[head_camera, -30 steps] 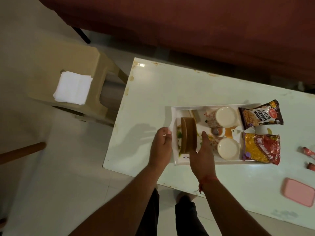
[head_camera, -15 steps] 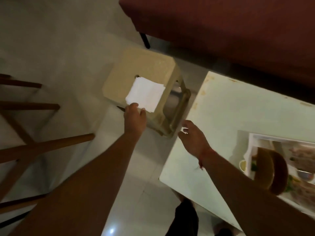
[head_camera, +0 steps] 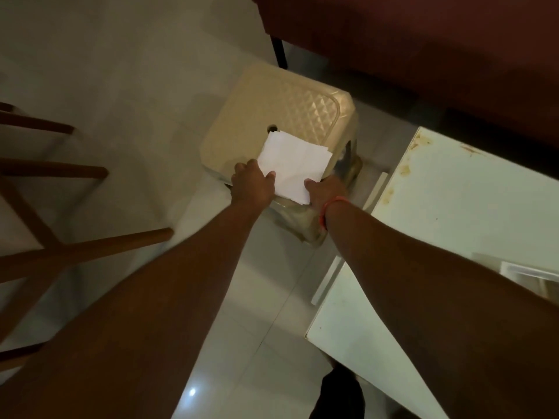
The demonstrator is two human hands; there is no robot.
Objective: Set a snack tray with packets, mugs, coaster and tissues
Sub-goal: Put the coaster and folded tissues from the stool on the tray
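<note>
A stack of white tissues (head_camera: 293, 164) lies on the top of a beige plastic stool (head_camera: 290, 107). My left hand (head_camera: 252, 186) grips the stack's near left edge, thumb on top. At the near right corner, my right hand (head_camera: 325, 189) pinches the tissues, with a red thread on its wrist. Only a corner of the white tray (head_camera: 527, 275) shows at the right edge, on the white table (head_camera: 469, 207). The packets, mugs and coaster are out of view.
Brown wooden chair legs (head_camera: 54, 246) stand on the tiled floor at the left. A dark red sofa (head_camera: 423, 40) runs along the back, with a black leg beside the stool. The table's corner lies just right of the stool.
My view swung left from the tray to the stool. My left hand reached the tissues first; my right hand has now left the table edge and closed on the stack's other corner.
</note>
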